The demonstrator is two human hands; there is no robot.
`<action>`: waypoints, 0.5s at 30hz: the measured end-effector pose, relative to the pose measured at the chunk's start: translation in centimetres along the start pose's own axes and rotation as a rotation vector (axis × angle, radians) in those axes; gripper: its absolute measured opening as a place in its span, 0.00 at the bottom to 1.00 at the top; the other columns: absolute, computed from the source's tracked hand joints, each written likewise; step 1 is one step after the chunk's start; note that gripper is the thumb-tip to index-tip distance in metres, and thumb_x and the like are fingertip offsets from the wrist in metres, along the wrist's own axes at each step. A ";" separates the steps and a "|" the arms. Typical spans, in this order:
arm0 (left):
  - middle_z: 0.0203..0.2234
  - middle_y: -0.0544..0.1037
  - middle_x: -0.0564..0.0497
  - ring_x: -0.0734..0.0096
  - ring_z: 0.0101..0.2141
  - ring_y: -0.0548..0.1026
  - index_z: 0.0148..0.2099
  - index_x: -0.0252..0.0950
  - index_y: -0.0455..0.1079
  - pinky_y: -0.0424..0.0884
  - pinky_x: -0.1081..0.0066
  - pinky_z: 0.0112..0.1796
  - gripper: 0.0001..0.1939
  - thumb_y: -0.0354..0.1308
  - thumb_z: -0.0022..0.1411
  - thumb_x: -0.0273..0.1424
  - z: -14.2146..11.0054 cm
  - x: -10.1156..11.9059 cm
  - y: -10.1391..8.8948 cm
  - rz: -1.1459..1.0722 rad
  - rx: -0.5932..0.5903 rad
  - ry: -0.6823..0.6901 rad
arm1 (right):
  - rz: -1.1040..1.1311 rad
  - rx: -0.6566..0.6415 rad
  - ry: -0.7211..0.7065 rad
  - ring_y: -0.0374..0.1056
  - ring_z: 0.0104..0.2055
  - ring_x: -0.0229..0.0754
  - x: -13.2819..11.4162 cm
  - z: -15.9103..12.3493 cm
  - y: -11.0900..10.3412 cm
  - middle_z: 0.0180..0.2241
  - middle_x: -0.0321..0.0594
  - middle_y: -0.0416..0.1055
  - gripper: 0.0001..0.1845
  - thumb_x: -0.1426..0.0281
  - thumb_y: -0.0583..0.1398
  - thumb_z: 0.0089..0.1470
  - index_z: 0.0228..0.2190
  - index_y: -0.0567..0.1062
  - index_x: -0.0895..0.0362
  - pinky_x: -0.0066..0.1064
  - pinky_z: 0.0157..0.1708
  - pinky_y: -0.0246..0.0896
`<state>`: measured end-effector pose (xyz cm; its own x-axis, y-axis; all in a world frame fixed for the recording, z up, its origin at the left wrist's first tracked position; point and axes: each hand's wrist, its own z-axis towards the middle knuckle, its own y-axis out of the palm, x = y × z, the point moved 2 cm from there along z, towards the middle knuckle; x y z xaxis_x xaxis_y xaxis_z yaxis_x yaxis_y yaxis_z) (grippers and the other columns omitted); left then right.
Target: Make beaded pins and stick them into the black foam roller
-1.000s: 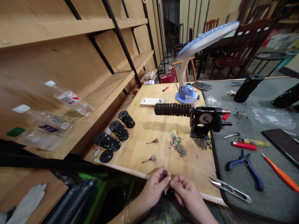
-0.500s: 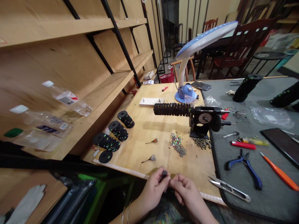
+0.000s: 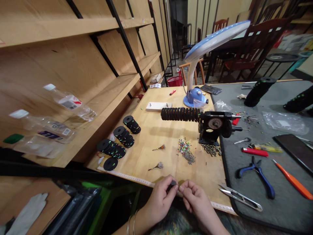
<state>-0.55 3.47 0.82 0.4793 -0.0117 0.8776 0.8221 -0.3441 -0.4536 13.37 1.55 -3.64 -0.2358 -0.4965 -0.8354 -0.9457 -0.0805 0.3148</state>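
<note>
My left hand (image 3: 160,199) and my right hand (image 3: 195,200) meet at the near edge of the wooden table (image 3: 156,137). The left fingers pinch a small dark piece (image 3: 172,183). The right fingers are pinched close beside it, and I cannot make out what they hold. Just beyond the hands lie two small tufted pieces (image 3: 157,166), a heap of coloured beads (image 3: 184,146) and small metal pins (image 3: 212,149). A black winding device (image 3: 214,127) holding a rod stacked with dark discs (image 3: 180,114) stands mid-table.
Thread snips (image 3: 241,197), blue pliers (image 3: 259,174), an orange tool (image 3: 293,181) and a red lighter (image 3: 255,152) lie on the grey mat (image 3: 269,202) to the right. Stacks of black discs (image 3: 119,140) sit left. A blue desk lamp (image 3: 195,94) stands behind. Bottles (image 3: 68,102) lie on the left shelf.
The hands have stayed at the table edge; the fingers shifted slightly around the small dark piece. Nothing else moved.
</note>
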 end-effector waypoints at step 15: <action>0.23 0.67 0.55 0.72 0.27 0.65 0.31 0.36 0.65 0.60 0.74 0.30 0.07 0.52 0.62 0.28 -0.1 0.4 0.2 0.013 -0.058 0.022 | 0.048 0.107 -0.061 0.42 0.10 0.27 -0.7 0.0 -0.2 0.07 0.20 0.55 0.30 0.41 0.61 0.42 0.25 0.64 0.54 0.21 0.13 0.34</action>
<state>-0.25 3.29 1.17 0.4828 -0.0368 0.8750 0.7960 -0.3980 -0.4560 13.74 1.90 -3.12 -0.2919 -0.4436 -0.8473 -0.9506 0.0363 0.3084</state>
